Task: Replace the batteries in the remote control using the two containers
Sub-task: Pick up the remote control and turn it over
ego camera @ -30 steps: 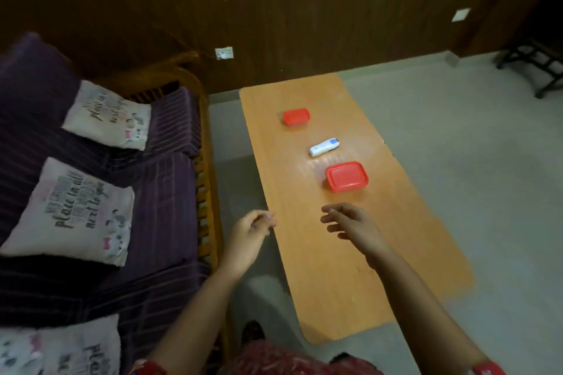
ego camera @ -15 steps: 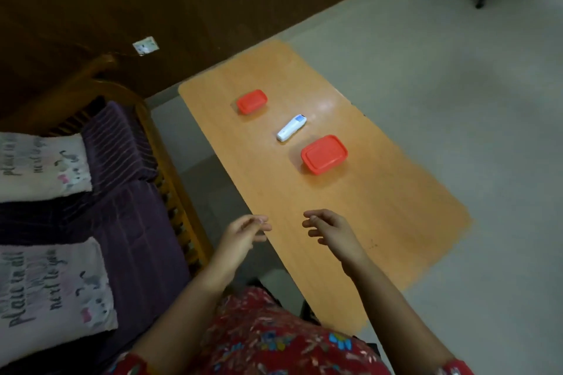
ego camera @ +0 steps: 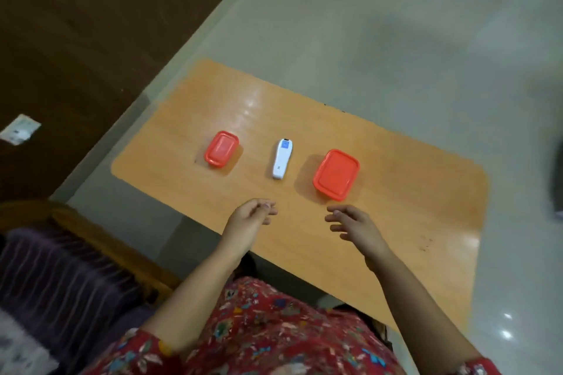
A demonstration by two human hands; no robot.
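Note:
A white remote control (ego camera: 281, 159) with a blue panel at its far end lies on the orange table (ego camera: 396, 216). Left of it sits a small container with a red lid (ego camera: 221, 148). Right of it sits a larger container with a red lid (ego camera: 336, 175). Both lids are on. My left hand (ego camera: 251, 221) hovers over the near part of the table, below the remote, fingers loosely curled and holding nothing. My right hand (ego camera: 355, 226) hovers below the larger container, fingers spread and holding nothing.
A dark purple sofa with a wooden frame (ego camera: 91, 240) stands at the left, close to the table's near-left edge. Pale tiled floor (ego camera: 380, 24) lies beyond the table. A dark wooden wall (ego camera: 91, 24) fills the upper left.
The view has swung right, so the table now lies crosswise with the containers either side of the remote. Both hands have stayed low over the near edge, still holding nothing.

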